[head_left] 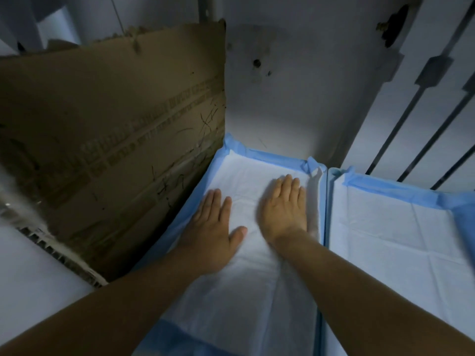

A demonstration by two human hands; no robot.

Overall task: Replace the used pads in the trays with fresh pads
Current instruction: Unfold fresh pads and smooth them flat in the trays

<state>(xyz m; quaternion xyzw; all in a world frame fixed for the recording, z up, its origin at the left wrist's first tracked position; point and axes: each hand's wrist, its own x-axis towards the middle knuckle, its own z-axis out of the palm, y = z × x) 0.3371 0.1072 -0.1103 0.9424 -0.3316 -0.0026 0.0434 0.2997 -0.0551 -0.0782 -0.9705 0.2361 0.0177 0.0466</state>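
**Now your left hand (213, 222) and right hand (285, 209) lie flat on the fresh pad (244, 278)**

Both hands are spread out and hold nothing. The fresh pad fills the tray (323, 227) by the brown cardboard (110, 137), with its blue edges turned up. A second pad (385, 240) lies in the next tray (334, 173), just beside it.

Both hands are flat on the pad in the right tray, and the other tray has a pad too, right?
Wrong tray. The head view shows the left hand and right hand flat on the pad in the left tray; the other tray has a second pad.
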